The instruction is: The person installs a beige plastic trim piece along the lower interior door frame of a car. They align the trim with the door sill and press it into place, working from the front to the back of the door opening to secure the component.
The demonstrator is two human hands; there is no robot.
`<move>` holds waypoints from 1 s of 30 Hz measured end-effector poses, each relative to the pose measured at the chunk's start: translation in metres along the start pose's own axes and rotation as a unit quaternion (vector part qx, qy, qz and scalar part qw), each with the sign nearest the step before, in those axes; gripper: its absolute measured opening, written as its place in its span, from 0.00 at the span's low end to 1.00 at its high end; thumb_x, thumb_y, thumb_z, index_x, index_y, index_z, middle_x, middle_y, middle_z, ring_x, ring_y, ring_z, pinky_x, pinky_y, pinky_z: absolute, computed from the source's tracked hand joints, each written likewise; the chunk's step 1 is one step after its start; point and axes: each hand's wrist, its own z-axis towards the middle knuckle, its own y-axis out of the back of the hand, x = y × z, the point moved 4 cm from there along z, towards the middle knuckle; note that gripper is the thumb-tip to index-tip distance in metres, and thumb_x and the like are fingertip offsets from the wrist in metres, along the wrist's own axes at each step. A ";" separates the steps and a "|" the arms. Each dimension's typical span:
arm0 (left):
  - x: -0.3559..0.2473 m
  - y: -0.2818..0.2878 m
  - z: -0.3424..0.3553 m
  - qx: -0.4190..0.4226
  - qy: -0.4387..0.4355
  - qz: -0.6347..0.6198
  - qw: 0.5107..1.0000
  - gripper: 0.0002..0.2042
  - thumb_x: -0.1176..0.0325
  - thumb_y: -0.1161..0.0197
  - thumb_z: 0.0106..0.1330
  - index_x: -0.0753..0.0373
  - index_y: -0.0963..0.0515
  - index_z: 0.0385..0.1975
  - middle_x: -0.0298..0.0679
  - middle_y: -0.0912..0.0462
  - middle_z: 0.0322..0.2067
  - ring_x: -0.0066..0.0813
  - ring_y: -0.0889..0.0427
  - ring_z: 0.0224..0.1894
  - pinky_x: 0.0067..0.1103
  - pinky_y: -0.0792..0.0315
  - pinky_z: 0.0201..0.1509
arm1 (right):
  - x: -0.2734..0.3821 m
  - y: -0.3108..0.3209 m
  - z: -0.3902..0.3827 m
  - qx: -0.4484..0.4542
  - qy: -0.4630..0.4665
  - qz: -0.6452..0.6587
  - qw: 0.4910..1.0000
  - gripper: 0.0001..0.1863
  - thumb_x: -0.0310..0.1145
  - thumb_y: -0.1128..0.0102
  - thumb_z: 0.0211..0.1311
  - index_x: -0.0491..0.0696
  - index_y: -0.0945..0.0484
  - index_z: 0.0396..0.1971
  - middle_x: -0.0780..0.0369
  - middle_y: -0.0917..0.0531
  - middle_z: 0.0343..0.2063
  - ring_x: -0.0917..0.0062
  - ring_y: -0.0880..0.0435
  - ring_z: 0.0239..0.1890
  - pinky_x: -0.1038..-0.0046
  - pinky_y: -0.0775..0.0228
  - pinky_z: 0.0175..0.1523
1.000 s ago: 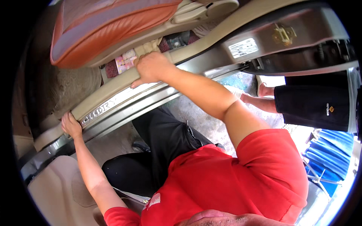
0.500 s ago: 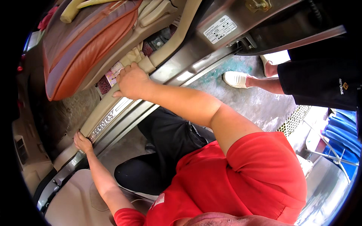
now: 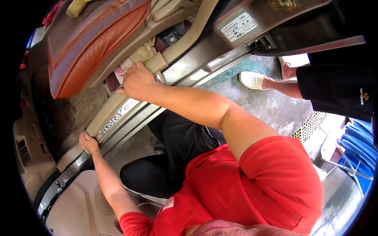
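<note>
A long beige door sill trim (image 3: 103, 117) with a silvery nameplate runs along the car's door opening. My left hand (image 3: 89, 142) grips its front end, fingers bent over the inner edge and partly hidden. Farther back, my right hand (image 3: 138, 82) is wrapped over the trim's other end, the thumb reaching along it. Just beside this hand stands the foot of the beige pillar trim (image 3: 156, 62), with a small bright metal edge (image 3: 159, 78) showing below it. Behind my fingers, crumpled pale cloth or paper (image 3: 142, 53) lies on the dark red carpet.
An orange-brown and grey seat (image 3: 98, 51) overhangs the sill. The open front door (image 3: 75, 204) is at lower left, the dark rear door (image 3: 307, 35) at upper right. Another person's white shoe (image 3: 252, 80) rests on the concrete floor. Blue cloth (image 3: 356, 137) hangs over a metal stand at right.
The whole view has shifted slightly. Both hands keep their places on the sill trim. Beside my right hand, a metal edge at the pillar trim's foot has come into sight.
</note>
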 end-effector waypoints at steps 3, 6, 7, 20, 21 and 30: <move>0.004 -0.001 -0.005 0.007 0.011 -0.001 1.000 0.20 0.55 0.53 0.74 0.62 0.19 0.50 0.44 0.19 0.53 0.47 0.25 0.58 0.38 0.37 0.63 | 0.000 0.001 -0.002 0.022 0.019 0.005 1.000 0.33 0.61 0.52 0.68 0.43 0.17 0.46 0.57 0.16 0.41 0.67 0.23 0.49 0.65 0.40 0.55; 0.012 -0.002 -0.005 0.015 0.007 0.001 1.000 0.20 0.55 0.53 0.74 0.62 0.19 0.51 0.44 0.19 0.54 0.47 0.26 0.59 0.38 0.38 0.64 | -0.016 0.005 -0.018 0.024 0.122 0.068 0.990 0.29 0.54 0.44 0.66 0.42 0.21 0.52 0.56 0.18 0.47 0.65 0.23 0.53 0.61 0.38 0.58; 0.017 -0.004 -0.007 0.021 0.008 0.000 1.000 0.20 0.55 0.53 0.74 0.62 0.19 0.51 0.44 0.19 0.54 0.47 0.26 0.60 0.38 0.38 0.65 | -0.034 0.013 -0.023 0.060 0.130 0.072 0.987 0.29 0.49 0.40 0.63 0.41 0.23 0.54 0.56 0.19 0.49 0.65 0.23 0.54 0.58 0.37 0.59; -0.006 0.000 -0.005 -0.014 -0.008 0.017 1.000 0.17 0.58 0.52 0.74 0.58 0.19 0.50 0.40 0.18 0.52 0.42 0.25 0.59 0.37 0.38 0.64 | -0.112 0.039 -0.056 -0.048 0.161 -0.138 0.976 0.33 0.41 0.32 0.54 0.41 0.31 0.58 0.55 0.18 0.47 0.65 0.19 0.47 0.65 0.31 0.55; -0.006 0.000 -0.007 -0.023 -0.013 0.022 0.999 0.17 0.57 0.52 0.74 0.57 0.19 0.49 0.40 0.18 0.52 0.42 0.25 0.59 0.36 0.39 0.64 | -0.113 0.039 -0.057 -0.062 0.178 -0.141 0.972 0.33 0.42 0.32 0.53 0.41 0.30 0.57 0.56 0.18 0.46 0.65 0.19 0.47 0.65 0.31 0.55; -0.013 0.008 -0.013 -0.022 -0.014 0.026 0.999 0.15 0.64 0.48 0.68 0.59 0.19 0.49 0.41 0.18 0.53 0.42 0.25 0.60 0.38 0.37 0.64 | -0.106 0.030 -0.054 -0.034 0.156 -0.159 0.974 0.34 0.41 0.33 0.53 0.41 0.31 0.57 0.53 0.21 0.49 0.59 0.22 0.52 0.58 0.34 0.59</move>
